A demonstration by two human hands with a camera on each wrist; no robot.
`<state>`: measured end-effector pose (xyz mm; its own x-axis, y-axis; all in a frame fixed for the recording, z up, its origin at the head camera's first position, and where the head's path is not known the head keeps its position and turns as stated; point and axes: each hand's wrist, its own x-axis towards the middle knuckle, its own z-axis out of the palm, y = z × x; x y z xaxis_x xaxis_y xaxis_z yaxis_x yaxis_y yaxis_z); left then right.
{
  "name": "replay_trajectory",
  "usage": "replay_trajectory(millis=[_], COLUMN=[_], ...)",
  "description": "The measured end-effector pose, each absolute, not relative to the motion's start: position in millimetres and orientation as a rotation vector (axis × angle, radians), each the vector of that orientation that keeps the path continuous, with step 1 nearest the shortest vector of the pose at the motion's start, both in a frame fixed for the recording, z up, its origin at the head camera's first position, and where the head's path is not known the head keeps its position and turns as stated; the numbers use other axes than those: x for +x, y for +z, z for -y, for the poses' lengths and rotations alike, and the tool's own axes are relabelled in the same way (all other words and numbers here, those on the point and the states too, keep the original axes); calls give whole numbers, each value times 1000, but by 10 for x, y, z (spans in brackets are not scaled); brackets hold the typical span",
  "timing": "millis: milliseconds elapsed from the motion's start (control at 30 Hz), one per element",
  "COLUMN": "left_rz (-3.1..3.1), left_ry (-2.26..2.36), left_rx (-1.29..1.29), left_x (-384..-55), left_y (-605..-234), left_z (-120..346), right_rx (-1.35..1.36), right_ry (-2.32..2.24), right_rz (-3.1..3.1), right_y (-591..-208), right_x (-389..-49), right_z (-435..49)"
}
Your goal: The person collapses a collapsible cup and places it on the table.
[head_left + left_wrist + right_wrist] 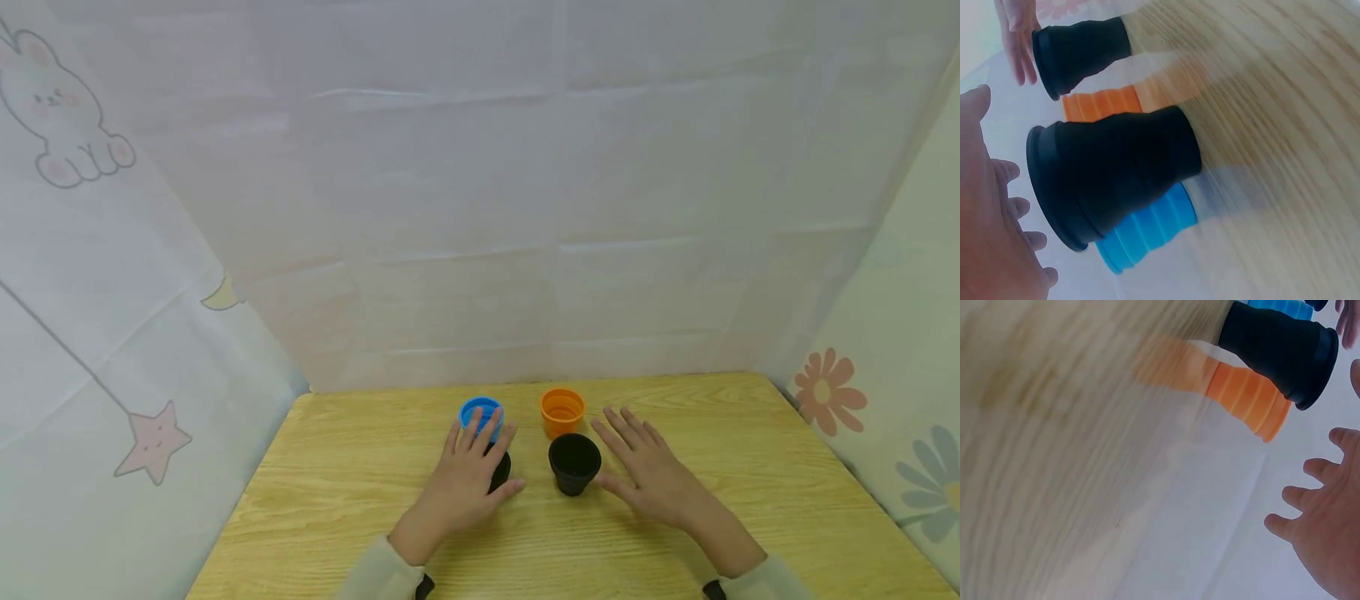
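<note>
Four tapered, ridged cups stand upright on the wooden table. My left hand (465, 483) hovers, fingers spread, above the left black cup (501, 472), partly hiding it. The left wrist view shows a gap between that hand and the black cup (1113, 175). Just behind is a blue cup (467, 415), its rim partly covered by my left fingertips in the head view. My right hand (660, 479) is held just right of the right black cup (574, 467), fingers extended; it holds nothing. An orange cup (562, 414) stands behind the right black cup.
The yellowish wooden table (322, 500) meets a pale hanging cloth (480, 208) at its back edge. Cloths with printed figures, among them a pink star (153, 442) and a red flower (828, 392), flank both sides.
</note>
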<state>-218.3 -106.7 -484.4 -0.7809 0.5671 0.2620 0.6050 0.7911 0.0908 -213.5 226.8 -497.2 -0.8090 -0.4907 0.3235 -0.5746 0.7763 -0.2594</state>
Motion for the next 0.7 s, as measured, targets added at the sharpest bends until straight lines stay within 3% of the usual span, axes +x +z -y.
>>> replay_trajectory(millis=[700], left_rz=[2765], left_ry=[-37], left_rx=[-988], left_x=[-2173], left_y=[-4851], left_z=[719], right_rx=[874], right_ry=[482], right_rz=[2732], right_y=[-5093], right_x=[-2127], right_z=[-2182])
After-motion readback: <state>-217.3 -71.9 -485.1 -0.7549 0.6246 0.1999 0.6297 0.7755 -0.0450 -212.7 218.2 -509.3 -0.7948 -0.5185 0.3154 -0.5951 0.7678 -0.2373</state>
